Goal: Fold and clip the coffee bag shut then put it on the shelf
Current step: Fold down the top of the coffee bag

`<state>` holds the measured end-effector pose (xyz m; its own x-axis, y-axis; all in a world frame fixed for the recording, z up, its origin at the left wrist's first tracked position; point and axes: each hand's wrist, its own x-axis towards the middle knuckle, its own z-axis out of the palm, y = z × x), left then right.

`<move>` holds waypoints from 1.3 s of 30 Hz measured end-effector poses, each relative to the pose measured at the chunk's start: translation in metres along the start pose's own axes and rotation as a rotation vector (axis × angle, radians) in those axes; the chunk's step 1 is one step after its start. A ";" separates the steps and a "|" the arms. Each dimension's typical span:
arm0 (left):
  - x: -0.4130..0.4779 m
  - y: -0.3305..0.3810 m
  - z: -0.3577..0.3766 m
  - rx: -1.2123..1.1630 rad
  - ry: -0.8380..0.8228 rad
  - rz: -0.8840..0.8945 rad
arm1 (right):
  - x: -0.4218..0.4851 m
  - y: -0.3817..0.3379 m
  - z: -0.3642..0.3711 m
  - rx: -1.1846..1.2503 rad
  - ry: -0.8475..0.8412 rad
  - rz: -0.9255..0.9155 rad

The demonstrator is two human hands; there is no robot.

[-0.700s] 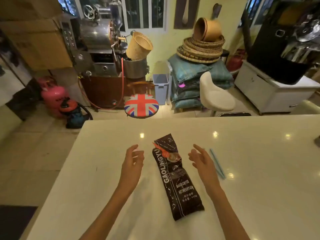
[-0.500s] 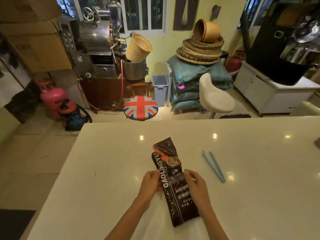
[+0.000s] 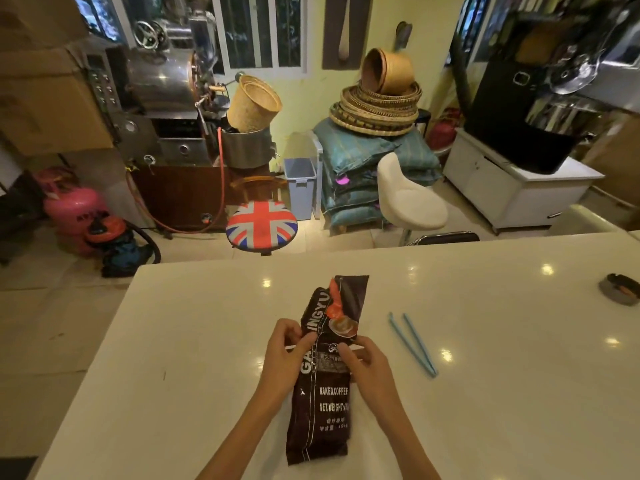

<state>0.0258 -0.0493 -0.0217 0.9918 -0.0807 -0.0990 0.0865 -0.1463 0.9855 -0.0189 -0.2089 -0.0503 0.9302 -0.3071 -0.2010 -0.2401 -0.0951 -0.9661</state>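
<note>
A dark brown coffee bag (image 3: 325, 407) with white lettering lies lengthwise on the white table (image 3: 502, 393), its open top end pointing away from me and lifted a little. My left hand (image 3: 284, 355) pinches the bag's left edge near its middle. My right hand (image 3: 363, 365) grips the right edge at the same height. A long light-blue bag clip (image 3: 414, 342), spread open in a narrow V, lies on the table to the right of the bag, apart from both hands.
A dark ashtray (image 3: 620, 289) sits near the table's far right edge. Beyond the table stand a Union Jack stool (image 3: 261, 225), a white bar chair (image 3: 410, 199), stacked sacks with baskets, a roaster machine (image 3: 162, 98) and a pink gas cylinder (image 3: 74, 209).
Both hands came in from beside the bag and took hold of its two edges. The bag's top end has risen and straightened.
</note>
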 end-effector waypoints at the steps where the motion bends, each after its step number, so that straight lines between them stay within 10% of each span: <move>1: 0.001 0.000 -0.002 -0.010 0.005 0.010 | 0.001 -0.003 0.000 0.020 -0.012 -0.002; 17: 0.001 0.013 -0.009 -0.384 -0.145 -0.199 | 0.017 -0.031 0.013 0.137 0.088 -0.023; 26: 0.004 0.032 -0.007 -0.408 0.113 -0.175 | -0.008 -0.035 0.023 -0.005 -0.106 -0.047; 31: 0.029 0.087 -0.026 0.465 0.177 0.432 | -0.012 -0.033 0.014 0.006 -0.045 -0.091; 34: 0.055 0.139 -0.021 1.112 -0.099 0.602 | -0.016 -0.041 0.017 0.017 -0.095 -0.117; 39: 0.077 0.168 -0.009 1.123 -0.224 0.714 | -0.027 -0.052 0.024 0.180 -0.031 -0.141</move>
<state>0.1179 -0.0715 0.1379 0.7417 -0.6194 0.2575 -0.6678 -0.7180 0.1964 -0.0246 -0.1731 0.0016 0.9597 -0.2736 -0.0639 -0.0561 0.0360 -0.9978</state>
